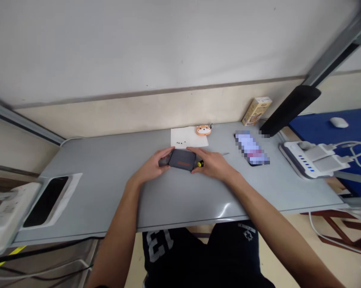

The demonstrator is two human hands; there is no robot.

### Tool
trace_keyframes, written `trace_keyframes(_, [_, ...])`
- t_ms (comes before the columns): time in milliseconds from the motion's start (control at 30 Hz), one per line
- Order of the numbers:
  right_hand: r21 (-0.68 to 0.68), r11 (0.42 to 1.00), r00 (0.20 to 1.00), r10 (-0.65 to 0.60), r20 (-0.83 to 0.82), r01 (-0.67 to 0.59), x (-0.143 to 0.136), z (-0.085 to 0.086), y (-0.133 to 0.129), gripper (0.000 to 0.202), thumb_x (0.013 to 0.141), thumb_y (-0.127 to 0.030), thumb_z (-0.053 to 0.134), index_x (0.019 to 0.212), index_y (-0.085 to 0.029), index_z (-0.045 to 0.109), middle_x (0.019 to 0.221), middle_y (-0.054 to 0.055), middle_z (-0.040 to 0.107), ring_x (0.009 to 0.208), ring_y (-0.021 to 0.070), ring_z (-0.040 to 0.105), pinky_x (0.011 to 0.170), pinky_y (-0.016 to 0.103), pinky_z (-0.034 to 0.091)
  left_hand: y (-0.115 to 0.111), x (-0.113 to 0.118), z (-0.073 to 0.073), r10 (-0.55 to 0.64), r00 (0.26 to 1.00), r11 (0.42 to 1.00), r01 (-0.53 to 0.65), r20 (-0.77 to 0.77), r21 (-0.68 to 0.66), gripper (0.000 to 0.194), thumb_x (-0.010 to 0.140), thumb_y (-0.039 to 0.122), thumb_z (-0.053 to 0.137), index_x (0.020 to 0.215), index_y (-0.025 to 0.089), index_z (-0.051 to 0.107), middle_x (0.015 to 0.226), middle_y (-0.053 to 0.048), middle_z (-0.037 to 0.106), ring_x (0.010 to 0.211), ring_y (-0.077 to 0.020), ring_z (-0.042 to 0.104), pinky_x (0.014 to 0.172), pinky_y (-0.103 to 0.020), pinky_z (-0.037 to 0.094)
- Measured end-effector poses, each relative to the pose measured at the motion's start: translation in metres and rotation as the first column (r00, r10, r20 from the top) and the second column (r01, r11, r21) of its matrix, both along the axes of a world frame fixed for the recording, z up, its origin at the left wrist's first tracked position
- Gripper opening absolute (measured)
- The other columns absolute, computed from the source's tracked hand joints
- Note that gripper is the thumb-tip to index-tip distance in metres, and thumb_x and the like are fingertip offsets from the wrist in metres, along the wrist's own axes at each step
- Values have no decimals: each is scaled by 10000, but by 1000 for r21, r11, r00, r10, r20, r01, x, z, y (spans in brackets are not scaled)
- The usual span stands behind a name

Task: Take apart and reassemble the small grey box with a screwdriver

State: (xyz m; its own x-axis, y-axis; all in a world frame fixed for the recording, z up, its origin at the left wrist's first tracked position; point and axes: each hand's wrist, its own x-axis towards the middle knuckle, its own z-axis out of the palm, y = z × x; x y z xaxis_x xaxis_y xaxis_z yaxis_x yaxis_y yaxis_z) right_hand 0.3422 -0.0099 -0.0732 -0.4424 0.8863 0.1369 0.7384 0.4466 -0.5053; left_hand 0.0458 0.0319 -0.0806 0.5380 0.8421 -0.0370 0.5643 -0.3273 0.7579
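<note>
A small dark grey rectangular box [182, 159] with a reddish-brown label and a row of small holes along its near edge is between my hands on the grey desk. My left hand [152, 165] grips its left side, fingers at the far corner and thumb near the front. My right hand [213, 164] holds the right side the same way. A yellow-and-black screwdriver handle [200, 163] shows under my right palm, its thin shaft poking out beyond; whether the hand touches it I cannot tell. Behind the box, several tiny black screws [180, 143] lie on white paper [189, 134].
An orange animal-faced case [203, 130] rests on the paper. Right of it are a phone [250, 148], a carton [256, 111], a black post [291, 110] and a power strip [306, 160] with plugs. At left lies another phone [46, 202] beside a white device [15, 212].
</note>
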Motion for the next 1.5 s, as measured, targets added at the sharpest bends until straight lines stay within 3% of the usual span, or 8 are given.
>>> trace_keyframes(300, [44,998,999,41,24,-42,-8,-6,0,724,918,-380,684,1568,-382,364,1495,-2,603,1044,271,728,841,408,577,5,-3,5,-21,996,998,25,82,-52,869,744,130,544,1588,245,372,1624,-51,433,1501,-272,408,1275,-472,288])
trace_keyframes(467, [73,997,999,28,37,-31,-12,-7,0,487,986,-334,566,1469,-377,519,1387,-24,685,1071,247,719,811,371,561,7,-3,3,-11,996,999,15,83,-38,885,689,107,492,1562,236,418,1611,-49,453,1501,-271,406,1285,-504,251])
trace_keyframes(600, [91,996,999,14,45,-18,-11,-6,1,353,1007,-301,525,1323,-386,656,1255,-34,744,1024,228,724,771,338,537,5,0,8,-8,995,999,13,97,-52,804,715,132,519,1513,217,479,1549,-77,521,1417,-278,503,1242,-483,341])
trace_keyframes(767, [104,990,995,-94,34,91,-4,-1,2,320,1028,-310,471,1230,-354,715,1195,-14,761,998,228,722,777,344,523,-4,2,19,4,998,1000,-5,-55,-20,701,808,284,653,1493,278,507,1222,-55,655,1119,-247,632,1053,-415,507])
trace_keyframes(867, [115,987,993,-115,-4,114,0,5,-1,351,1027,-462,483,1286,-329,680,1264,15,735,1035,241,714,812,360,526,-7,4,18,16,994,1000,-15,-106,10,760,791,413,753,1498,294,500,1237,-59,625,1116,-249,602,1041,-406,505])
trace_keyframes(1000, [67,998,1000,-9,-3,9,0,8,-5,780,832,-662,700,1503,-323,488,1459,64,611,1044,276,708,818,388,540,-8,6,14,24,994,1000,-22,-107,22,823,754,495,810,1493,307,501,1371,-69,575,1151,-255,572,1052,-407,494])
trace_keyframes(1300, [7,1000,999,3,37,-3,12,13,-6,696,883,-385,696,1528,-331,442,1484,63,581,1064,276,701,858,389,532,-11,7,18,41,993,999,-39,-111,25,780,776,463,793,1487,328,505,1347,-59,583,1138,-254,575,1040,-405,498])
trace_keyframes(1500, [28,997,995,-74,64,73,29,26,-8,655,873,-393,680,1495,-322,486,1468,55,595,1021,298,712,849,417,537,-14,3,26,64,989,997,-57,-134,53,761,772,414,785,1481,358,513,1386,-57,560,1189,-279,567,1063,-435,497])
